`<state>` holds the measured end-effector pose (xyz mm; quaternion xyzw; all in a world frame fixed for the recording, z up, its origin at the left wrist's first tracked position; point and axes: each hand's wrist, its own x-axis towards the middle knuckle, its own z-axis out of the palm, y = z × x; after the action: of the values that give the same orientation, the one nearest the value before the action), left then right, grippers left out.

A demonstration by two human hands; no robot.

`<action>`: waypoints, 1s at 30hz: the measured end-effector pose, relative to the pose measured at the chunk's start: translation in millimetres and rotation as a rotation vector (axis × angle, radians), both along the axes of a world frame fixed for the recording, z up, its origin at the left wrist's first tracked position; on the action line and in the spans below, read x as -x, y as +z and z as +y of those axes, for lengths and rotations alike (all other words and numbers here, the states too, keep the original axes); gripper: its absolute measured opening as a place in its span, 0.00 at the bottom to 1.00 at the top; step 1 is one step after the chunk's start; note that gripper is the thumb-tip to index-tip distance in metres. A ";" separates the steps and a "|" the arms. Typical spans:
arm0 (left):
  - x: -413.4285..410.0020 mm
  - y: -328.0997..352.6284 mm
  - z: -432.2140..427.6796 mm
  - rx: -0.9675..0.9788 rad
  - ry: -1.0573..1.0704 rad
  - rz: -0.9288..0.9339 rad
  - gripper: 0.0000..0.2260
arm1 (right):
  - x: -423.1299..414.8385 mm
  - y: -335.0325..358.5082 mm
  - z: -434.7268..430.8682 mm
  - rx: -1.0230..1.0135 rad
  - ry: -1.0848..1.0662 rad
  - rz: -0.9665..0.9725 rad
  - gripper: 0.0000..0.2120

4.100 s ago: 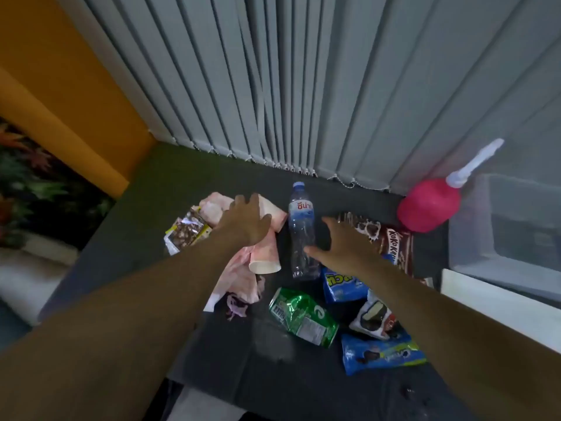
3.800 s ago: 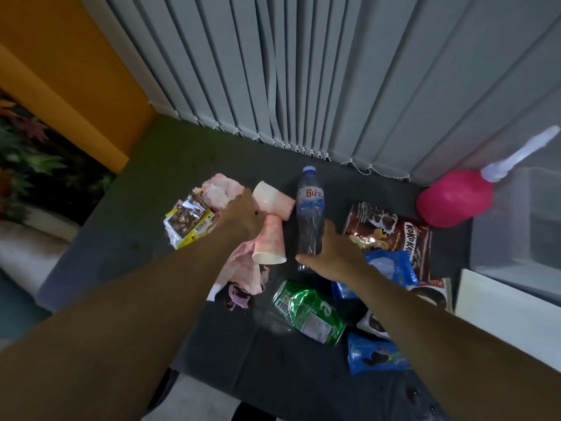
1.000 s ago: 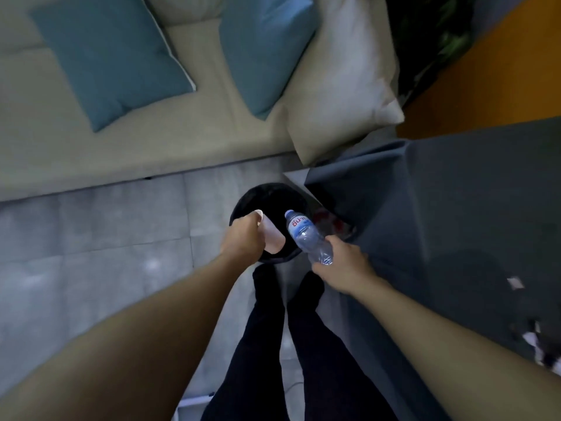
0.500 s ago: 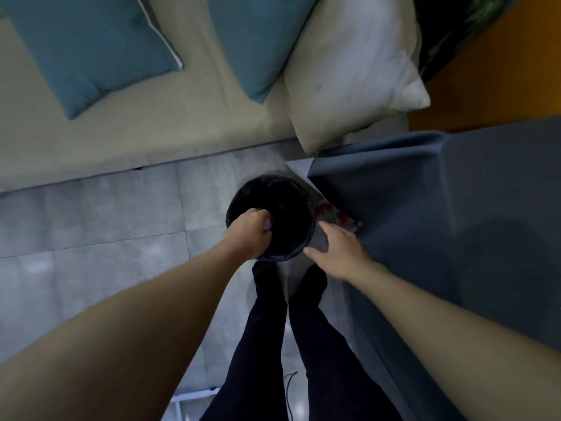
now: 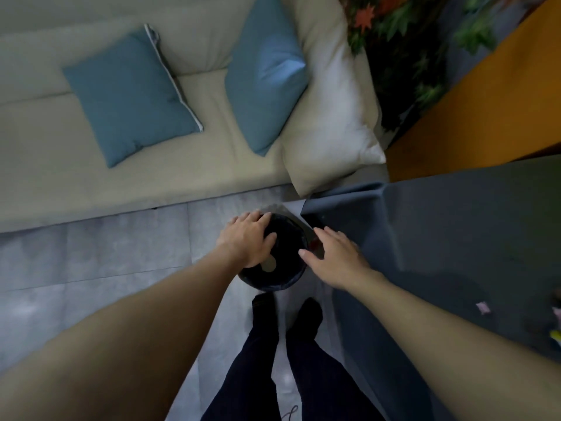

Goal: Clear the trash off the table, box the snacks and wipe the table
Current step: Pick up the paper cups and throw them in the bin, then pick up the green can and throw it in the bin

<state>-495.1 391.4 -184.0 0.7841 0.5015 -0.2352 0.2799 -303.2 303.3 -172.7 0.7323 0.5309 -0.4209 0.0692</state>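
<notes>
A round black trash bin [image 5: 288,279] stands on the floor by the corner of the table, which is draped in a dark grey cloth [image 5: 455,238]. My left hand [image 5: 247,238] hovers over the bin's left side, fingers spread, holding nothing. My right hand [image 5: 334,256] is open at the bin's right rim, also holding nothing. A pale paper cup [image 5: 269,264] shows inside the bin just below my left hand. The bottle is not visible. A small pink scrap [image 5: 483,307] and bits of wrappers [image 5: 557,317] lie at the table's right edge.
A beige sofa [image 5: 151,177] with two blue cushions [image 5: 130,95] and a white pillow [image 5: 331,117] runs along the far side. Grey tiled floor [image 5: 91,256] lies between. My dark-trousered legs [image 5: 285,344] stand beside the table. An orange wall [image 5: 485,101] and plants are at upper right.
A second ago my left hand held the cup and my right the bottle over the bin. Both were let go into it, and both hands now are spread with nothing in them.
</notes>
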 end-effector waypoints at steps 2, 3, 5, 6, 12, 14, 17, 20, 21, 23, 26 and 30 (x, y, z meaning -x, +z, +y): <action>-2.1 17.5 1.9 -0.041 -0.005 -0.004 0.29 | -0.3 19.2 3.9 -0.016 0.020 -0.023 0.36; -3.0 27.1 3.1 -0.055 -0.005 -0.006 0.29 | -0.6 29.0 5.7 -0.029 0.027 -0.035 0.36; -5.4 47.1 5.9 -0.078 -0.010 -0.016 0.29 | -1.1 47.6 8.2 -0.067 0.031 -0.054 0.36; -6.7 57.7 6.8 -0.097 -0.018 -0.022 0.29 | -1.3 57.1 8.7 -0.087 0.029 -0.064 0.36; -11.7 115.6 9.7 -0.197 -0.076 -0.061 0.28 | -8.8 109.0 3.4 -0.170 -0.002 -0.100 0.36; -13.3 130.3 10.2 -0.219 -0.102 -0.079 0.28 | -14.3 124.4 -1.4 -0.184 -0.032 -0.103 0.36; -21.2 155.9 8.2 -0.251 -0.155 -0.088 0.28 | -23.4 145.4 -10.9 -0.207 -0.076 -0.132 0.36; -35.0 180.3 4.9 -0.282 -0.212 -0.107 0.28 | -33.9 166.1 -24.2 -0.229 -0.133 -0.165 0.36; -40.4 187.0 3.6 -0.297 -0.236 -0.121 0.28 | -37.6 172.8 -29.8 -0.238 -0.154 -0.179 0.36; -53.2 198.1 1.0 -0.310 -0.281 -0.154 0.28 | -45.3 185.3 -43.3 -0.256 -0.203 -0.203 0.36; -78.0 213.2 -4.7 -0.329 -0.351 -0.203 0.28 | -57.6 201.9 -66.9 -0.281 -0.286 -0.234 0.36; -115.8 229.9 -18.7 -0.331 -0.468 -0.267 0.28 | -77.0 219.1 -99.5 -0.313 -0.388 -0.269 0.37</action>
<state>-379.3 372.7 45.9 0.9371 0.2976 -0.1033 0.1502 -226.2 203.8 46.4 0.8711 0.4255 -0.2384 -0.0567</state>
